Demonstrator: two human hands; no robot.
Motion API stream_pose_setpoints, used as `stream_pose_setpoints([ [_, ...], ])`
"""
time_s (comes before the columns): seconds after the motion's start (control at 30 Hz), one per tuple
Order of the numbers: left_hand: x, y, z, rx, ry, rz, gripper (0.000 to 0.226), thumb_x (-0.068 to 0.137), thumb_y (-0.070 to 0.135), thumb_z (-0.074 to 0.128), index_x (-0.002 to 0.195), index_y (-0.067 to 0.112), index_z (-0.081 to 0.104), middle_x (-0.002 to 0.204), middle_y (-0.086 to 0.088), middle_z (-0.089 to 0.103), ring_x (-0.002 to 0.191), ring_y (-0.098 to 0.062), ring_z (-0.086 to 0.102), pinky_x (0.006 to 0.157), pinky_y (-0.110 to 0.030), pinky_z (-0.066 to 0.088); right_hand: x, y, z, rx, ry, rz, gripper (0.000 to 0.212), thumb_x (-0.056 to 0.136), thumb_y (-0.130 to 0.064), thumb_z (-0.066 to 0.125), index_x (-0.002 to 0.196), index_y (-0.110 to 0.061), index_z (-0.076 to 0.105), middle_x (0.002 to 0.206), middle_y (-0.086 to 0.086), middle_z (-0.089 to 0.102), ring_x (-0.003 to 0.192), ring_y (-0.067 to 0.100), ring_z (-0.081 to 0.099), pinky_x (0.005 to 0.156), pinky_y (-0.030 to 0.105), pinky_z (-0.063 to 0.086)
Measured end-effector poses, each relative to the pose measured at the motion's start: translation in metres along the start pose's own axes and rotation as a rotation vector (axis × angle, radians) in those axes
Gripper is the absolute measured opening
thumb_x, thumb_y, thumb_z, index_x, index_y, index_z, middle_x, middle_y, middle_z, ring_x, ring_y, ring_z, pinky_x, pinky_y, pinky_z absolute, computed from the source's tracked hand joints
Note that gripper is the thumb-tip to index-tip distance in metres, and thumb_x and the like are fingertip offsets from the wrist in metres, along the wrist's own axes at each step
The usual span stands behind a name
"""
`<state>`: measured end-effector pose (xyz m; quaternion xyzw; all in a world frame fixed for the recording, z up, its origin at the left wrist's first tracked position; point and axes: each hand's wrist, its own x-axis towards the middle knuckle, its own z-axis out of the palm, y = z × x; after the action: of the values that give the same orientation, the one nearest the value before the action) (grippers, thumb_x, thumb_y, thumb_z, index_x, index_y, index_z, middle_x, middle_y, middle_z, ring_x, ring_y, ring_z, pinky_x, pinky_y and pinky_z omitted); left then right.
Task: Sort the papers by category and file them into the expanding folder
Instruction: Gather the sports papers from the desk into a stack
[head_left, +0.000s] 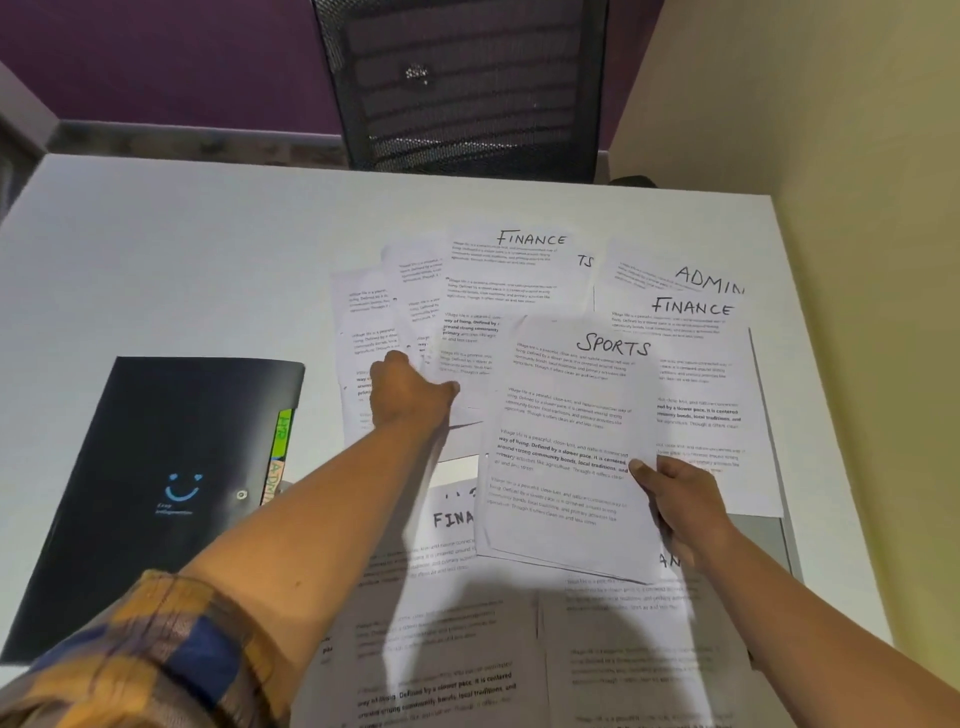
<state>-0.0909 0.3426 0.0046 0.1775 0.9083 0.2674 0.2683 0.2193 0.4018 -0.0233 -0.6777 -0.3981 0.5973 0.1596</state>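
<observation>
On the white bench, seen from the head camera, many papers lie spread out and piled over each other. The right hand pinches the SPORTS sheet by its right edge, thumb on top; its other fingers are hidden behind the page. The left hand rests knuckles-up on the fanned sheets, fingers curled under, so I cannot tell if they grip one. The black folder lies closed at the left, coloured tabs poking out. Some headings are covered: only "TS" and "FINA" show. The small print is too blurry to read.
</observation>
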Motion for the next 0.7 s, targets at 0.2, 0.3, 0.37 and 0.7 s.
stream_pose_setpoints([
  [0.2,0.001,0.01,0.005,-0.445,-0.096,-0.09,0.026,0.086,0.032,0.071,0.075,0.011,0.06,0.079,-0.005,0.068,0.075,-0.024,0.067,0.069,-0.035,0.057,-0.002,-0.001,-0.001,-0.007,-0.015,-0.009,0.024,0.092,-0.017,0.069,0.089,0.007,0.065,0.05,0.004,0.032,0.037,0.014,0.021,0.036,0.018,0.019],
  [0.3,0.004,0.011,-0.008,-0.419,-0.045,-0.039,0.033,0.096,0.03,0.056,0.075,0.005,0.058,0.069,-0.01,0.061,0.056,-0.015,0.057,0.055,-0.026,0.044,-0.006,-0.004,0.0,-0.033,-0.02,-0.027,0.017,0.092,-0.017,0.069,0.086,-0.002,0.069,0.045,0.003,0.034,0.038,0.016,0.023,0.035,0.02,0.021],
  [0.37,0.009,0.006,-0.018,-0.461,-0.007,-0.024,0.021,0.091,0.021,0.063,0.083,0.002,0.068,0.081,-0.013,0.07,0.065,-0.017,0.064,0.064,-0.029,0.052,-0.008,-0.006,0.0,-0.024,-0.022,-0.031,0.015,0.092,-0.016,0.069,0.083,-0.005,0.07,0.043,0.002,0.034,0.037,0.016,0.023,0.034,0.02,0.021],
  [0.7,0.019,-0.024,-0.038,-0.388,0.025,-0.001,0.054,0.084,0.036,0.073,0.056,0.019,0.031,0.055,-0.006,0.034,0.052,-0.018,0.034,0.051,-0.027,0.026,-0.018,-0.012,0.005,0.031,-0.024,-0.039,0.03,0.093,-0.012,0.068,0.063,-0.012,0.066,0.038,0.0,0.034,0.031,0.012,0.023,0.033,0.015,0.024],
])
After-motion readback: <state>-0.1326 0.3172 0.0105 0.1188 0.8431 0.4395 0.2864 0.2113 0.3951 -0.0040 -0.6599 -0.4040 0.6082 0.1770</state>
